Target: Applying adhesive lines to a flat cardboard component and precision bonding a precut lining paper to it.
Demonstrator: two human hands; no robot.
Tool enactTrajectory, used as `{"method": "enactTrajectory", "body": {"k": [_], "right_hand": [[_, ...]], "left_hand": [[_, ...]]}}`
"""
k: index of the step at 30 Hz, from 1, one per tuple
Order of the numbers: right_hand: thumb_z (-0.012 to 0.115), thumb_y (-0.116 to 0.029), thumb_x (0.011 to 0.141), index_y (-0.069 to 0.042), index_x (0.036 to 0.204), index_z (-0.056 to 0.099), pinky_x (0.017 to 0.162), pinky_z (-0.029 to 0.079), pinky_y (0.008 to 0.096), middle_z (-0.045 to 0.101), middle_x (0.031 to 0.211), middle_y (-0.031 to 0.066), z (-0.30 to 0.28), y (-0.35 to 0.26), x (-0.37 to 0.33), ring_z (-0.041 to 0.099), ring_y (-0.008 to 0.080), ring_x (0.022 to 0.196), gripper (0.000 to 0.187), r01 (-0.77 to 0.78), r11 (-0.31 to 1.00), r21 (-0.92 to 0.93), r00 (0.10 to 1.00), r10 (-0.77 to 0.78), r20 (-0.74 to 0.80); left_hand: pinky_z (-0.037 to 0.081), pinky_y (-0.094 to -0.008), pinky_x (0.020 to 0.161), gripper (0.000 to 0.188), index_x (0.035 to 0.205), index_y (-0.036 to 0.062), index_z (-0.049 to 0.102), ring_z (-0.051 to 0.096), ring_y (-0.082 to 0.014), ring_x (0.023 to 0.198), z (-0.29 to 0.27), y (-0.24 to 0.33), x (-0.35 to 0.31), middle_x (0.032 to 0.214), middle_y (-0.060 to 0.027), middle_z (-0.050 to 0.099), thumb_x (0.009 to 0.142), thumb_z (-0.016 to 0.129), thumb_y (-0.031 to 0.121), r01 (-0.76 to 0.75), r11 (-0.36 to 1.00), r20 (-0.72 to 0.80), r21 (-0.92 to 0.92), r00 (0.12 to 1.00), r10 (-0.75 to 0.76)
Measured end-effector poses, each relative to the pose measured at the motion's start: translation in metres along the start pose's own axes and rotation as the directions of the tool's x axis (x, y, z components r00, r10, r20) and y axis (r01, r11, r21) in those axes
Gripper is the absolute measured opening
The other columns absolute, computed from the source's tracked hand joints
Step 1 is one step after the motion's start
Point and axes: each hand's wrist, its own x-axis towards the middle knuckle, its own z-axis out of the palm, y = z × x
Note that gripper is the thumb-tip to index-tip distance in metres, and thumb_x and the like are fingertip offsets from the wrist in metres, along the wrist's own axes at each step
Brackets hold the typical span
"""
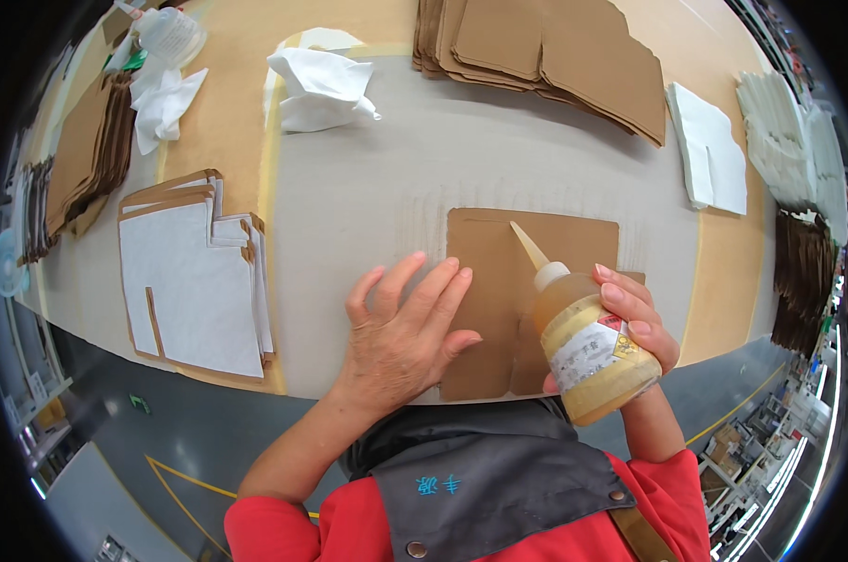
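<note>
A brown flat sheet (pixel 485 281) lies on the grey table covering in front of me, by the near edge. My right hand (pixel 638 314) is wrapped round a squeeze bottle (pixel 593 361) of yellowish glue-like liquid, which has a white cap and a long pointed nozzle. The bottle is tilted, and its nozzle tip sits over the upper part of the sheet; whether it touches cannot be told. My left hand (pixel 405 323) rests with fingers spread at the sheet's left edge, holding nothing. The bottle and right hand hide part of the sheet's right side.
White-faced, brown-edged pieces (pixel 194 281) are stacked at left. Brown sheets (pixel 546 56) lie piled at the far side. A crumpled white cloth (pixel 321 89) and another bottle (pixel 173 37) stand far left. White pieces (pixel 710 150) and dark brown stacks (pixel 801 272) lie at right.
</note>
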Motion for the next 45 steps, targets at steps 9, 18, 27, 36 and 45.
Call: {"method": "enactTrajectory", "body": {"k": [9,18,27,36,45], "right_hand": [[0.094,-0.045,0.064,-0.016,0.135,0.028,0.101,0.051,0.0486,0.054,0.135,0.0210,-0.021,-0.001,-0.015,0.059,0.0390,0.121,0.101,0.010,0.980,-0.199,0.999,0.000,0.048],[0.095,-0.042,0.063,-0.017,0.136,0.030,0.104,0.050,0.0511,0.055,0.134,0.0216,-0.040,-0.001,-0.031,0.058,0.0394,0.123,0.101,-0.066,0.970,-0.233,0.998,0.059,-0.035],[0.098,-0.034,0.059,-0.013,0.135,0.036,0.102,0.052,0.0474,0.057,0.129,0.0266,-0.058,0.007,-0.049,0.059,0.0374,0.121,0.100,-0.086,0.982,-0.170,0.982,0.054,-0.182],[0.094,-0.053,0.058,-0.011,0.134,0.035,0.099,0.054,0.0458,0.057,0.128,0.0235,-0.071,0.009,-0.062,0.063,0.0350,0.117,0.105,-0.295,0.922,-0.249,0.909,0.191,-0.370],[0.088,-0.059,0.061,-0.012,0.138,0.027,0.106,0.047,0.0504,0.050,0.138,0.0209,-0.067,-0.004,-0.068,0.057,0.0370,0.124,0.108,-0.479,0.878,-0.020,0.766,0.406,-0.498]], "left_hand": [[0.027,-0.0438,0.107,0.054,0.127,0.0096,0.066,0.046,-0.0244,0.127,0.002,0.000,0.001,0.133,-0.0009,0.060,0.102,0.043,0.051,-0.009,1.000,-0.026,0.018,1.000,0.009],[0.027,-0.0446,0.106,0.050,0.128,0.0108,0.065,0.045,-0.0233,0.127,0.000,0.001,0.001,0.135,0.0003,0.057,0.097,0.054,0.049,-0.009,1.000,-0.013,0.022,1.000,0.009],[0.029,-0.0426,0.106,0.057,0.125,0.0107,0.067,0.047,-0.0252,0.126,-0.001,0.000,0.002,0.132,-0.0011,0.061,0.102,0.040,0.055,-0.012,0.996,-0.003,0.091,1.000,0.013],[0.027,-0.0429,0.108,0.056,0.128,0.0101,0.065,0.044,-0.0264,0.130,0.000,0.000,0.000,0.138,-0.0055,0.056,0.103,0.039,0.053,-0.005,0.998,0.017,0.057,1.000,0.005],[0.027,-0.0439,0.108,0.057,0.130,0.0096,0.065,0.043,-0.0274,0.131,-0.002,0.000,-0.001,0.140,-0.0084,0.053,0.103,0.039,0.053,-0.012,0.997,0.032,0.071,0.999,0.010]]}}
